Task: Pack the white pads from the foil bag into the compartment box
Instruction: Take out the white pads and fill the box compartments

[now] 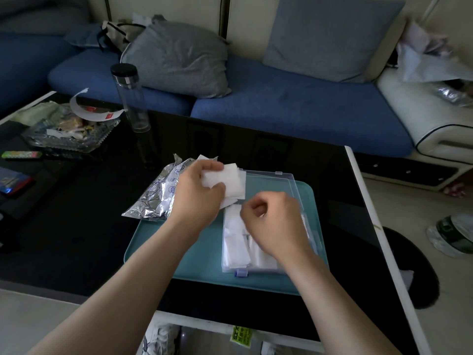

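Note:
My left hand (pixel 197 190) grips a small stack of white pads (pixel 229 181) above the far left corner of the clear compartment box (pixel 311 233). The box sits open on a teal tray (pixel 179 252), its lid (pixel 271 183) folded back. White pads (pixel 236 242) fill its left compartments. My right hand (pixel 273 219) hovers over the middle of the box with fingers curled; whether it pinches a pad is hidden. The crumpled foil bag (pixel 156 198) lies to the left, overlapping the tray's edge, behind my left hand.
The tray rests on a black glass table (pixel 76 226) with a white rim. At far left stand a clear bottle (pixel 130 98), a glass dish of scraps (pixel 69 131) and small packets. A blue sofa (pixel 281 106) runs behind the table.

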The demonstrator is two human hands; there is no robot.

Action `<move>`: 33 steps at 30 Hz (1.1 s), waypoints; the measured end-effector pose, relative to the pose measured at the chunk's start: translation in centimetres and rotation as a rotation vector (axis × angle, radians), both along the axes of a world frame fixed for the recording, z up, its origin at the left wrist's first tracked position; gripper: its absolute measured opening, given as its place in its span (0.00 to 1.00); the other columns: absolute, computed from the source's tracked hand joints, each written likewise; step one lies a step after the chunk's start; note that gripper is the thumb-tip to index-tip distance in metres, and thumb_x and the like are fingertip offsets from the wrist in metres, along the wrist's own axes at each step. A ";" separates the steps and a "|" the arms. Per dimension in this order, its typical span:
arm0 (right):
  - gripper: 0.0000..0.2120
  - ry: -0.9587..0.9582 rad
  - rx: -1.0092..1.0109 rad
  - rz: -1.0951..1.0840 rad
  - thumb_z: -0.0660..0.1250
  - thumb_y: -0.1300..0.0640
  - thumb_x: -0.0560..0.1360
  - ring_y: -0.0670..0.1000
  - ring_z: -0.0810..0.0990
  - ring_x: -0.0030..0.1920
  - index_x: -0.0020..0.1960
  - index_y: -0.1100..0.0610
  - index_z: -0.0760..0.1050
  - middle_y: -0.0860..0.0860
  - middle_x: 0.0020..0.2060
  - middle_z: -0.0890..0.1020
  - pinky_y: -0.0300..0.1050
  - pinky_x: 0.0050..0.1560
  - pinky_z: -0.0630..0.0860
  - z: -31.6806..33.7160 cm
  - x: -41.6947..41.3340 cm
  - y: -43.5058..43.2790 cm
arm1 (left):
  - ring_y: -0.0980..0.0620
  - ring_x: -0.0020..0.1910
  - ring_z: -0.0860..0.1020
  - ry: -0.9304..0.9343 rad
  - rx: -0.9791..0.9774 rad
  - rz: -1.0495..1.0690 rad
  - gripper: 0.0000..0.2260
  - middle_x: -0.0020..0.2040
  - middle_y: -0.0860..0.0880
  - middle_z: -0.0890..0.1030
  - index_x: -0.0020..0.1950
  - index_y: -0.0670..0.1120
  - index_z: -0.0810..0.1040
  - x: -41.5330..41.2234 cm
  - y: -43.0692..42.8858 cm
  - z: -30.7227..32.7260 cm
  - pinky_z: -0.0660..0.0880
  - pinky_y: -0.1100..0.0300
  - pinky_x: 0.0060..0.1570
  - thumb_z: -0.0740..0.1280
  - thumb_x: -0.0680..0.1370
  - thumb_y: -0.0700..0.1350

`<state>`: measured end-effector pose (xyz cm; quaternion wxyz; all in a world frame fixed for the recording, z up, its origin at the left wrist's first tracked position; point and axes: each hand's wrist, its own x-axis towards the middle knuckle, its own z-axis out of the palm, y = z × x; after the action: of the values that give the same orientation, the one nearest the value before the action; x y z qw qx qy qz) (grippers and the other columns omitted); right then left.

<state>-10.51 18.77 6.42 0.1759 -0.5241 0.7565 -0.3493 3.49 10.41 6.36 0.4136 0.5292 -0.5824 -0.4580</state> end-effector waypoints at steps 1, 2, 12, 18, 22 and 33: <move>0.02 -0.131 -0.042 -0.074 0.72 0.54 0.77 0.44 0.84 0.32 0.45 0.50 0.83 0.45 0.35 0.85 0.38 0.33 0.79 0.2 -0.1 0.0 | 0.63 0.36 0.78 0.042 0.008 0.004 0.17 0.55 0.54 0.81 0.59 0.55 0.80 0.0 0.1 0.1 0.77 0.65 0.40 0.71 0.77 0.35; 0.02 -0.273 -0.066 -0.122 0.73 0.54 0.77 0.46 0.86 0.33 0.49 0.49 0.82 0.46 0.38 0.86 0.41 0.34 0.81 0.4 0.0 -0.1 | 0.61 0.38 0.79 0.062 0.015 -0.002 0.18 0.54 0.52 0.80 0.60 0.55 0.79 0.0 0.3 0.3 0.77 0.63 0.40 0.71 0.76 0.35; 0.10 -0.503 -0.211 -0.199 0.80 0.50 0.75 0.50 0.87 0.33 0.45 0.54 0.83 0.52 0.34 0.86 0.48 0.35 0.81 1.1 0.2 1.1 | 0.46 0.47 0.86 0.213 0.082 -0.232 0.26 0.57 0.40 0.84 0.71 0.57 0.74 -0.2 3.1 1.9 0.85 0.45 0.50 0.74 0.79 0.36; 0.02 -0.471 -0.255 -0.110 0.75 0.54 0.79 0.43 0.82 0.31 0.49 0.53 0.86 0.48 0.34 0.85 0.37 0.34 0.76 2.4 -0.3 3.3 | 0.42 0.50 0.87 0.359 0.194 -0.199 0.22 0.52 0.43 0.88 0.74 0.48 0.69 -0.2 5.2 2.7 0.85 0.44 0.51 0.70 0.82 0.37; 0.04 -0.487 -0.264 -0.122 0.75 0.54 0.80 0.43 0.82 0.32 0.53 0.51 0.86 0.45 0.35 0.85 0.41 0.36 0.77 3.2 0.0 4.9 | 0.37 0.55 0.86 0.435 0.294 -0.190 0.09 0.51 0.39 0.87 0.61 0.41 0.77 -0.4 6.7 3.5 0.83 0.41 0.58 0.71 0.82 0.39; 0.05 -0.895 -0.438 -0.403 0.75 0.56 0.80 0.45 0.83 0.35 0.54 0.56 0.85 0.51 0.40 0.88 0.41 0.36 0.78 5.8 0.1 9.0 | 0.43 0.44 0.82 0.437 0.207 -0.066 0.09 0.40 0.39 0.83 0.53 0.37 0.79 -1.7 11.1 4.5 0.80 0.36 0.57 0.73 0.81 0.43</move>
<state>-10.40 27.77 12.18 0.2972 -0.1930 0.6025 -0.7151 1.77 21.50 10.88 0.4579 0.4380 -0.4460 -0.6321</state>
